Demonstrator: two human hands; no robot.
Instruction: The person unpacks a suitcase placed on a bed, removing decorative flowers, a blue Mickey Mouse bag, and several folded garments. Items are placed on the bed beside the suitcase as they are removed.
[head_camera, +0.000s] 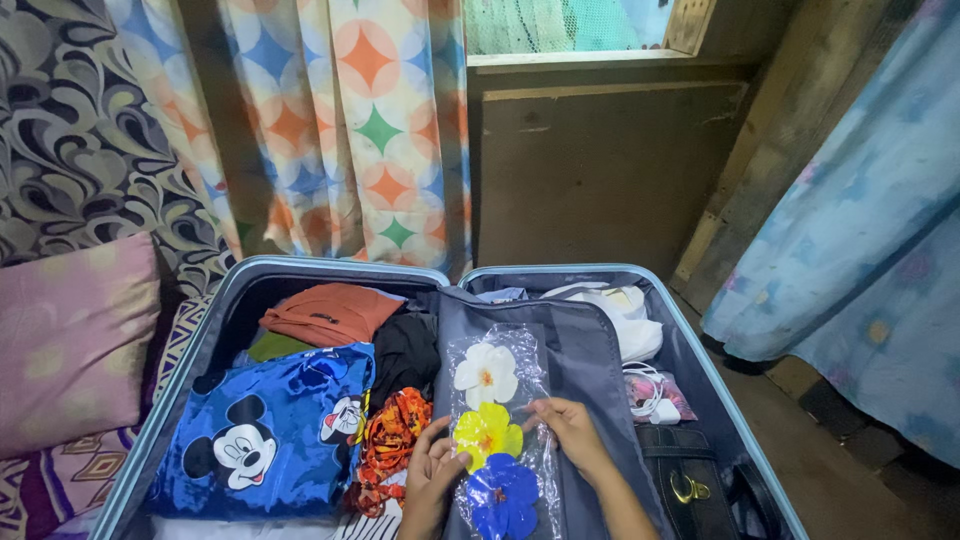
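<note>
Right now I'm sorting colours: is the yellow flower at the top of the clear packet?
No, the yellow flower sits in the middle of the clear packet, between the white flower and the blue flower.

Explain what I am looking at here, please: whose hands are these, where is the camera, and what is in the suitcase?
There is one picture, from a camera worn on a person's head, looking down at their own bare hands. No machine is involved. An open light-blue suitcase lies in front of them. Its left half holds folded clothes: a blue cartoon-mouse shirt, an orange garment, a black one and an orange patterned cloth. A grey divider flap covers part of the right half, where white cloth, a white charger cable and a black bag show. The left hand and right hand together hold a clear plastic packet with white, yellow and blue flower pieces, lying on the flap.
</note>
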